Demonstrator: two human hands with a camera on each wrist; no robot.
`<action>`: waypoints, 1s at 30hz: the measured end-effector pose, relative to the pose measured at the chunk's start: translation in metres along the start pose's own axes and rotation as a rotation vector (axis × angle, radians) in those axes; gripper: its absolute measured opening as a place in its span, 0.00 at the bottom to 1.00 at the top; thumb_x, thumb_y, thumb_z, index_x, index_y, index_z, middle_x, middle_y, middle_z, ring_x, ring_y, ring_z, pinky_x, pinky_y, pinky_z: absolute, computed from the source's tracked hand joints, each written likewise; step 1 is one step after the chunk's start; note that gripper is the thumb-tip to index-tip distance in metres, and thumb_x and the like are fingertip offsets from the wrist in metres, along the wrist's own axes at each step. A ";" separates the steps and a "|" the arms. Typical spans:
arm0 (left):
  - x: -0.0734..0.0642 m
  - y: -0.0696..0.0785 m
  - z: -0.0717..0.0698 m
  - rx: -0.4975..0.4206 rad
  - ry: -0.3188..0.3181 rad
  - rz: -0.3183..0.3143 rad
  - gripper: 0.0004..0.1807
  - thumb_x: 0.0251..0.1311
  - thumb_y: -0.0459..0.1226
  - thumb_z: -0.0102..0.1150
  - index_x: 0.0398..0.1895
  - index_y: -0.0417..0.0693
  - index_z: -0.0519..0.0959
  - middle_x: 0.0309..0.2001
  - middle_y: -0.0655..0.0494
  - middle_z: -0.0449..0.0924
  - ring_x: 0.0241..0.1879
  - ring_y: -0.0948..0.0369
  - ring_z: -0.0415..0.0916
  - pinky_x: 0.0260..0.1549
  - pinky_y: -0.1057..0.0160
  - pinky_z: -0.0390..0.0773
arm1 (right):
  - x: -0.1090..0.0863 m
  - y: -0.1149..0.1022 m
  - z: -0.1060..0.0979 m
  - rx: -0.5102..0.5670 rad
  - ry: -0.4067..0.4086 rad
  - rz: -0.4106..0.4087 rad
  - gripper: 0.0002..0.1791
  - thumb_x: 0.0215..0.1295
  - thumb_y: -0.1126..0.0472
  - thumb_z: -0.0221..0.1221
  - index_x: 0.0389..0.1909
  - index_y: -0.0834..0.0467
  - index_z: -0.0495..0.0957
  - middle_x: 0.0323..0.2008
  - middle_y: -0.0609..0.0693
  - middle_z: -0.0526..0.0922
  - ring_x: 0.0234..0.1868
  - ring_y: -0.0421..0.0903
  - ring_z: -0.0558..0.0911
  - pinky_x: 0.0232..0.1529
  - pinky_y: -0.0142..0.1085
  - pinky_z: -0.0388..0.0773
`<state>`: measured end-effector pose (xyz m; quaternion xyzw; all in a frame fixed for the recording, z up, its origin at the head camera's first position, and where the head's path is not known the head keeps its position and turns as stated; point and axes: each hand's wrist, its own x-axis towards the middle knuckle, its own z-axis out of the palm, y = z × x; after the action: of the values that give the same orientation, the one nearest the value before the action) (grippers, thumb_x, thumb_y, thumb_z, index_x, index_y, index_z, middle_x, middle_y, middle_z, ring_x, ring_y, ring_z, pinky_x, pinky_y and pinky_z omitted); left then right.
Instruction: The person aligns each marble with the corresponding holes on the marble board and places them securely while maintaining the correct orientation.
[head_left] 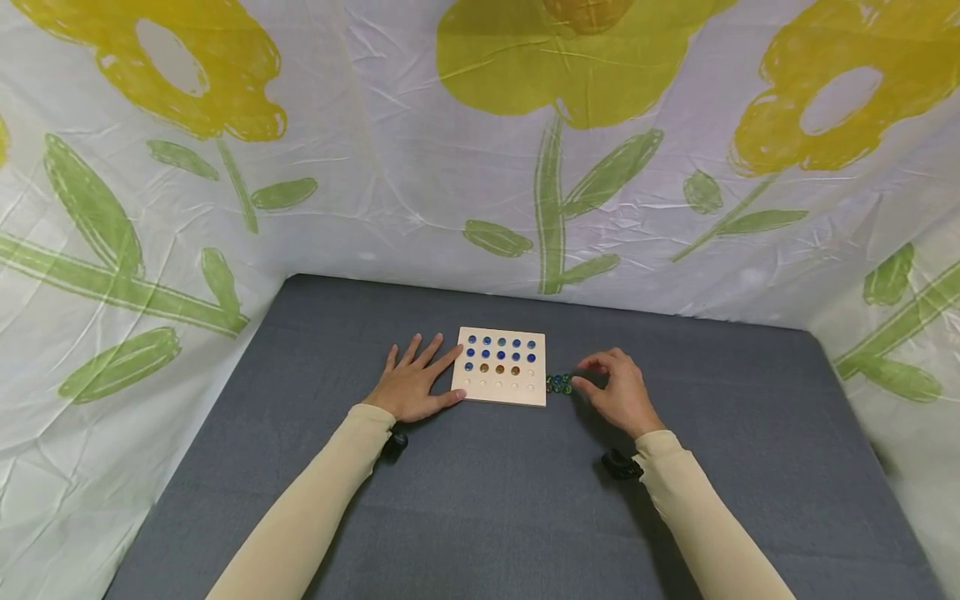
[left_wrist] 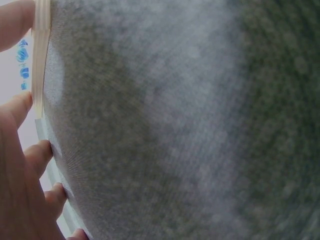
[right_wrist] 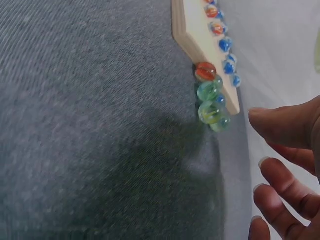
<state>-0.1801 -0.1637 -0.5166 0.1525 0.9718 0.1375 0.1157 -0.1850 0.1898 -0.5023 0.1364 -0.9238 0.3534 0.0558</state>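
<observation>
A pale wooden board [head_left: 480,394] with rows of round hollows lies on the dark cloth. Blue marbles [head_left: 501,354] fill its two back rows; one blue and several amber marbles [head_left: 500,369] sit in the third. Bare hollows show along the front row. My left hand [head_left: 411,387] lies spread flat, its thumb and index fingertip touching the board's left side. Against the right side is a cluster of loose marbles [head_left: 558,384], mostly green, with an orange one [right_wrist: 205,71] in the right wrist view. Just right of them, my right hand [head_left: 618,393] hovers, thumb and fingers apart, nothing visible between them.
A dark grey cloth [head_left: 480,500] covers the table. White sheeting [head_left: 390,242] with painted yellow flowers stands behind the table and at both sides. A small black device [head_left: 621,464] is at the right wrist, another [head_left: 395,445] at the left.
</observation>
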 end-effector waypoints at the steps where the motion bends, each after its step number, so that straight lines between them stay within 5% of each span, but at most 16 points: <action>1: 0.000 0.000 0.000 -0.001 0.000 0.000 0.46 0.67 0.69 0.46 0.83 0.64 0.49 0.82 0.50 0.42 0.80 0.42 0.32 0.72 0.32 0.34 | 0.000 0.001 0.000 0.002 -0.006 0.003 0.10 0.60 0.64 0.72 0.42 0.62 0.86 0.39 0.58 0.79 0.42 0.58 0.77 0.44 0.53 0.72; 30: -0.003 0.004 -0.004 -0.007 -0.017 -0.013 0.46 0.67 0.69 0.45 0.83 0.65 0.49 0.82 0.50 0.42 0.80 0.43 0.32 0.72 0.32 0.33 | -0.011 0.009 0.005 -0.009 -0.143 -0.062 0.14 0.58 0.62 0.74 0.43 0.60 0.84 0.37 0.51 0.80 0.40 0.50 0.77 0.42 0.47 0.74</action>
<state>-0.1773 -0.1621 -0.5111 0.1467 0.9713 0.1390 0.1252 -0.1776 0.1950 -0.5143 0.1893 -0.9224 0.3367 0.0013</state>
